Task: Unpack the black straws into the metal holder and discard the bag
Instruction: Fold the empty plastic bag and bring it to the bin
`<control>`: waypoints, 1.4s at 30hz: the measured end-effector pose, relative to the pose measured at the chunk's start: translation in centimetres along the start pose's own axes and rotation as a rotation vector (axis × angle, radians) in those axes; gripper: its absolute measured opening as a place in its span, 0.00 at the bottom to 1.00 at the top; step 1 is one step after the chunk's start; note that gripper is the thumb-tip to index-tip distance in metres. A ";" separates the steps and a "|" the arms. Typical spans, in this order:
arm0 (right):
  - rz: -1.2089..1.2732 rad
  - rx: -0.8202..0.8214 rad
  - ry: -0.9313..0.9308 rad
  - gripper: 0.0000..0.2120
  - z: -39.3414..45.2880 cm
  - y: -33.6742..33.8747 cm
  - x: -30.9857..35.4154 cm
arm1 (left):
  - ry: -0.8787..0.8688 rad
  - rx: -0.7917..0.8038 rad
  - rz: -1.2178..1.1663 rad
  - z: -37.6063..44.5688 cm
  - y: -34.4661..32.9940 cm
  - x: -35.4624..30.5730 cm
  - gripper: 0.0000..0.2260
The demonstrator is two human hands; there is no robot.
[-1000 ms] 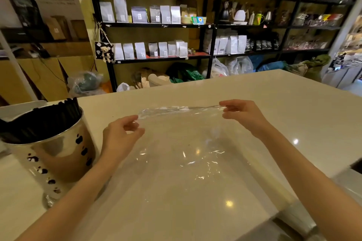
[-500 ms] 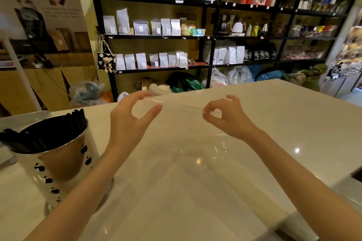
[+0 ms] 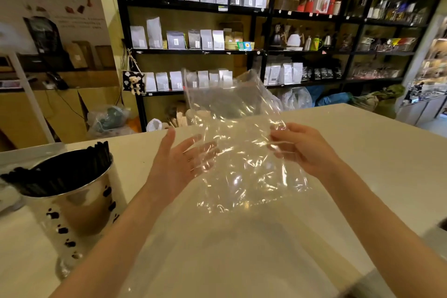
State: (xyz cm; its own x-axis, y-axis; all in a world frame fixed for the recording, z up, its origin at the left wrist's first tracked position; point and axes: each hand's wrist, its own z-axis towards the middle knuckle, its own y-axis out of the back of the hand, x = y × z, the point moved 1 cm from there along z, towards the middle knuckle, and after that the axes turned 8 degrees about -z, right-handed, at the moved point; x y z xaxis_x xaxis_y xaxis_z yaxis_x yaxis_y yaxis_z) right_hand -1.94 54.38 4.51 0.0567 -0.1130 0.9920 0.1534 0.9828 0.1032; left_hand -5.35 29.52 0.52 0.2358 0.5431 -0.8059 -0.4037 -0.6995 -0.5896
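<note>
A clear, crinkled plastic bag (image 3: 237, 143) hangs in the air above the counter, between my hands. My right hand (image 3: 302, 150) pinches its right edge. My left hand (image 3: 179, 162) is spread flat against the bag's left side, fingers apart, with the film lying over the fingertips. The bag looks empty. At the left, the shiny metal holder (image 3: 79, 203) with dark spots stands on the counter, filled with black straws (image 3: 58, 172) that lean out over its rim.
The pale counter (image 3: 362, 152) stretches ahead and to the right. A white tray edge (image 3: 29, 152) sits behind the holder. Black shelves (image 3: 263, 51) with pouches and kettles stand beyond the counter, bags on the floor below them.
The bag has come up off the counter and now hangs crumpled in the air. My left hand has gone from a pinch to an open palm against it.
</note>
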 end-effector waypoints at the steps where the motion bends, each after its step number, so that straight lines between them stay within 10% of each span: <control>1: -0.006 0.006 -0.017 0.04 0.0 -0.1 -0.5 | -0.011 -0.004 0.014 0.1 -0.3 0.1 0.44; 6: -0.037 0.024 -0.060 0.07 0.2 -0.4 -2.3 | -0.094 -0.240 0.181 0.6 -0.2 0.5 0.15; 20: -0.036 0.171 0.056 0.19 0.4 0.0 -3.3 | -0.282 -0.459 0.337 1.1 -0.1 1.1 0.25; 27: -0.300 0.271 0.105 0.17 0.2 1.0 -3.4 | -0.289 -0.415 0.562 1.0 0.0 0.5 0.10; 33: -0.454 0.280 0.102 0.16 0.7 1.7 -3.1 | -0.257 -0.378 0.922 1.2 0.0 0.4 0.29; 42: -0.732 0.108 0.308 0.02 2.4 1.7 -1.4 | -0.250 -0.481 1.318 -0.5 -1.1 0.5 0.07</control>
State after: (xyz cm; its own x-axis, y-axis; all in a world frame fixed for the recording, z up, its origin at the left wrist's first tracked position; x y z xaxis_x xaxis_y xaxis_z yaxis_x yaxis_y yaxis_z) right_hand -4.09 56.56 3.45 0.2508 -0.7545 0.6065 0.1617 0.6503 0.7423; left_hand -4.36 30.29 0.74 -0.2505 -0.5869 -0.7699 0.1450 -0.8091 0.5695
